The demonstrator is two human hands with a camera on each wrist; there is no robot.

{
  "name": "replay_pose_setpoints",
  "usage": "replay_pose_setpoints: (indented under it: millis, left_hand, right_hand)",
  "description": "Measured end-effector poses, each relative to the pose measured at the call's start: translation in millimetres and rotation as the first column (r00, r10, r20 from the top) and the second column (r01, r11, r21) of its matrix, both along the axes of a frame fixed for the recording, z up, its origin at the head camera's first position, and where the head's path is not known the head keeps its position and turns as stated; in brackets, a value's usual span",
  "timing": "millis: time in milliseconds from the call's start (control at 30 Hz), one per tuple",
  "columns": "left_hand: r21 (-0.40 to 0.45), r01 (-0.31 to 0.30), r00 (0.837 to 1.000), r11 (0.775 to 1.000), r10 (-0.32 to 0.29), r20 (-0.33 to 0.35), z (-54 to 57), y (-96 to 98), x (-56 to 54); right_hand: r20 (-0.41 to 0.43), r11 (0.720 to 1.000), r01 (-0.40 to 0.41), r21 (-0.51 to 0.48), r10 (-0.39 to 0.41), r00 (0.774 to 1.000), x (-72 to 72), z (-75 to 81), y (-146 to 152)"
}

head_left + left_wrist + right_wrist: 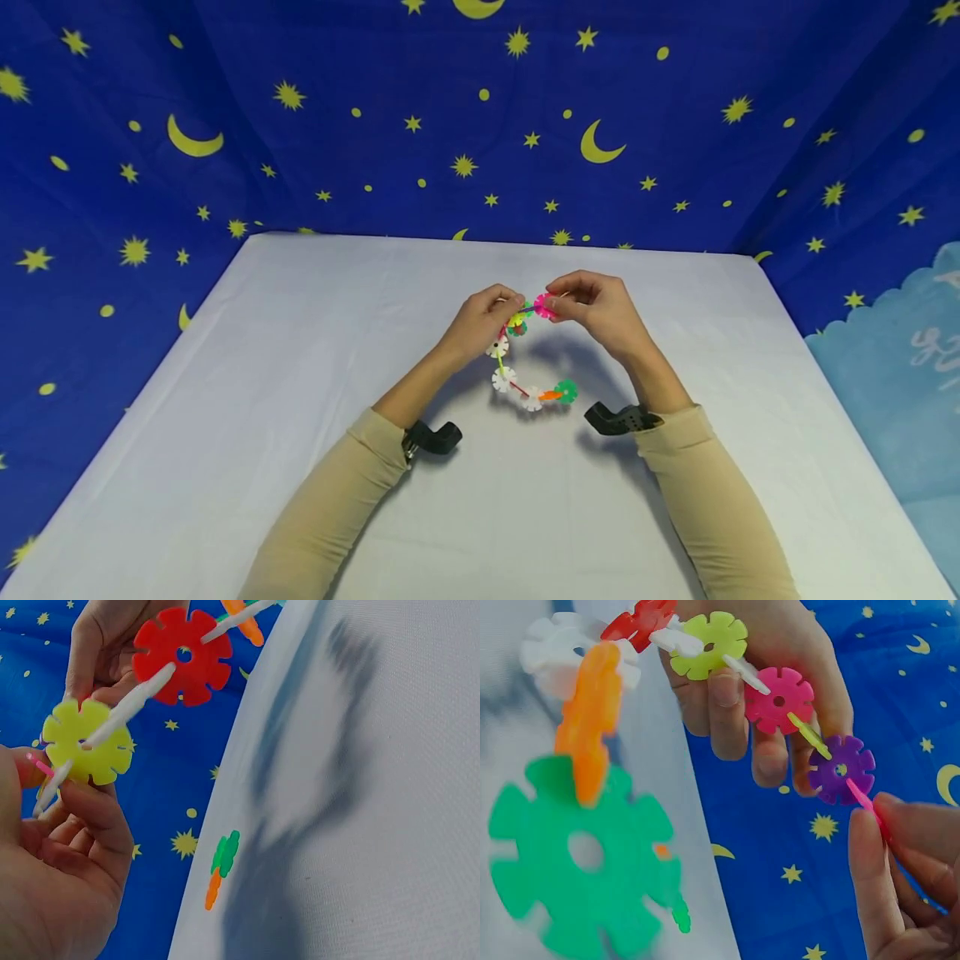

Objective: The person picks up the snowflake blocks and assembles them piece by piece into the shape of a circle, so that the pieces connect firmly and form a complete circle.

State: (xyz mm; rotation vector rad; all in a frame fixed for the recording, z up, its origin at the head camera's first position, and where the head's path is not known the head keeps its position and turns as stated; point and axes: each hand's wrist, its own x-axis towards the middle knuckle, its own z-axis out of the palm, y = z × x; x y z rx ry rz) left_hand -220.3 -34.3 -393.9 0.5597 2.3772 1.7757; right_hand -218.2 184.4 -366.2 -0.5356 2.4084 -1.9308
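Observation:
A chain of notched plastic discs hangs in a curve between the hands, over the white table. My left hand pinches it; a yellow disc and a red disc show beside that hand in the left wrist view. Between thumb and forefinger my right hand pinches a pink disc, which stands edge-on in the right wrist view, slotted to a purple disc. White discs follow along the chain. Its free end carries an orange disc and a green disc.
A small green-and-orange piece lies on the white-covered table. Behind the table hangs a blue cloth with yellow stars and moons. Black camera mounts sit at both wrists.

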Motion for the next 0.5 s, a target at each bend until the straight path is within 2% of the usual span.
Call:
replay_pose_setpoints:
  millis: [100,267,500]
  left_hand:
    - [0.020,0.030,1.000,0.999,-0.029,-0.006,-0.1,0.2,-0.3]
    - [0.106,0.070,0.997,0.992,-0.071,0.008,-0.5,0.8,-0.3]
    - [0.128,0.098,0.995,0.987,-0.099,0.003,-1.0,1.1,-0.2]
  right_hand:
    - [-0.003,1.000,0.001,-0.003,-0.001,1.000,4.7,5.9,-5.8]
    - [-0.006,1.000,-0.010,0.021,0.010,1.000,17.8,21.4,-16.8]
    - [0.017,0.999,0.012,0.034,-0.012,1.000,21.4,23.3,-21.1]
